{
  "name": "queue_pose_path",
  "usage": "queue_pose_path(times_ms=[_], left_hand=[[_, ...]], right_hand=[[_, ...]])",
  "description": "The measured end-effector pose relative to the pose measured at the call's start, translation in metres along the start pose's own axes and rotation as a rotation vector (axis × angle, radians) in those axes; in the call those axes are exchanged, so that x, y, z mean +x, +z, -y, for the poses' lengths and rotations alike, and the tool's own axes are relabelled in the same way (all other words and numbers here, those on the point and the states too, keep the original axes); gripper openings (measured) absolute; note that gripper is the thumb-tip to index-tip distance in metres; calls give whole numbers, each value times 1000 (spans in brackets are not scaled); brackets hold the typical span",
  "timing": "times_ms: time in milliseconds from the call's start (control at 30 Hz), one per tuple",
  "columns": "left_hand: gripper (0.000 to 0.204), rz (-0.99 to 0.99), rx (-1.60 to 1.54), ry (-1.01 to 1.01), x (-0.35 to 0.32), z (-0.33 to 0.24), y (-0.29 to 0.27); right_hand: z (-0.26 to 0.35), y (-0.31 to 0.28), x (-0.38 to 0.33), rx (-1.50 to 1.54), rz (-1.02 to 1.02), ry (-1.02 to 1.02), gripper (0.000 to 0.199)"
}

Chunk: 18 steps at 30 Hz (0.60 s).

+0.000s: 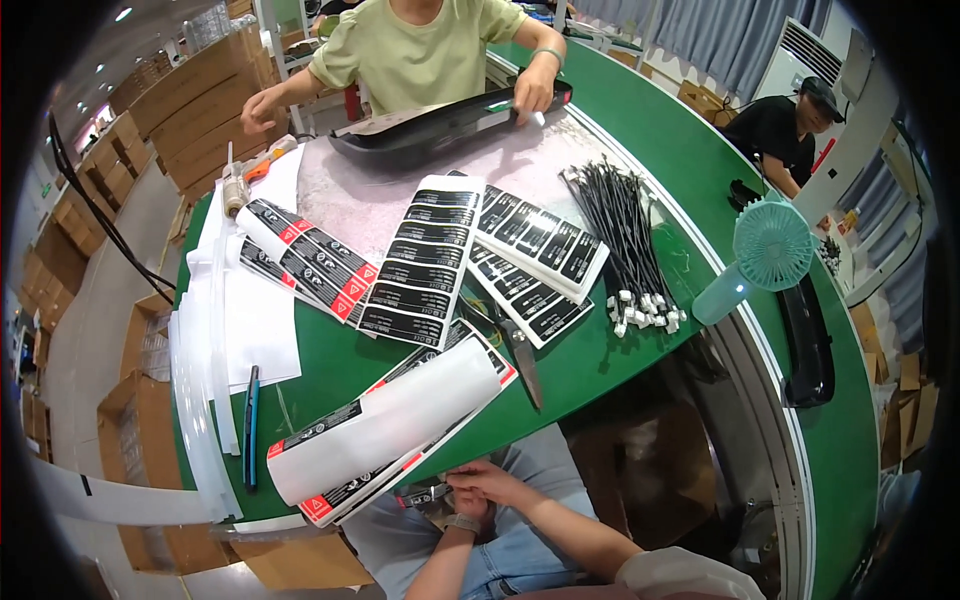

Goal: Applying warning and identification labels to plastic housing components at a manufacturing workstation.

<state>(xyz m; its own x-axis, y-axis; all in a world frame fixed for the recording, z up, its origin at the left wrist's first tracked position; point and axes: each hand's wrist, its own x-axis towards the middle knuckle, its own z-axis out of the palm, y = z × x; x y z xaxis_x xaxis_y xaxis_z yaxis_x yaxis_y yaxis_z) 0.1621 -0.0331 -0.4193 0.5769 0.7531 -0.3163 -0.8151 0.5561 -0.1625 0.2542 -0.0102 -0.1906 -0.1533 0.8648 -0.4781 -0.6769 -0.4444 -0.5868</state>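
My left hand, with a band on its wrist, is closed over my lap just below the table's front edge. My right hand meets it there, its fingers pinched together. Beside them a small dark piece with a red edge pokes out; its kind is unclear, as is which fingers grip it. Right above the hands lies a stack of label sheets, the top one curled with its white back up. Scissors rest near that stack, blades toward me. More black label sheets fan out beyond.
A bundle of black cables with white connectors lies right of the labels, near a turquoise fan. A blue cutter and clear strips are at left. Across the green table, a co-worker handles a long black housing.
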Motion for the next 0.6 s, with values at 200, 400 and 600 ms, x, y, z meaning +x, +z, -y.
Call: queue_pose_path(times_ms=[200,400,600], left_hand=[[25,-36,61,10,1,1,13],[24,-42,118,25,-2,3,20],[24,-36,169,27,-1,0,21]], right_hand=[[2,0,-2,-22,42,-18,19],[5,6,-3,8,-12,-5,12],[4,6,-3,11,-17,-7,14]])
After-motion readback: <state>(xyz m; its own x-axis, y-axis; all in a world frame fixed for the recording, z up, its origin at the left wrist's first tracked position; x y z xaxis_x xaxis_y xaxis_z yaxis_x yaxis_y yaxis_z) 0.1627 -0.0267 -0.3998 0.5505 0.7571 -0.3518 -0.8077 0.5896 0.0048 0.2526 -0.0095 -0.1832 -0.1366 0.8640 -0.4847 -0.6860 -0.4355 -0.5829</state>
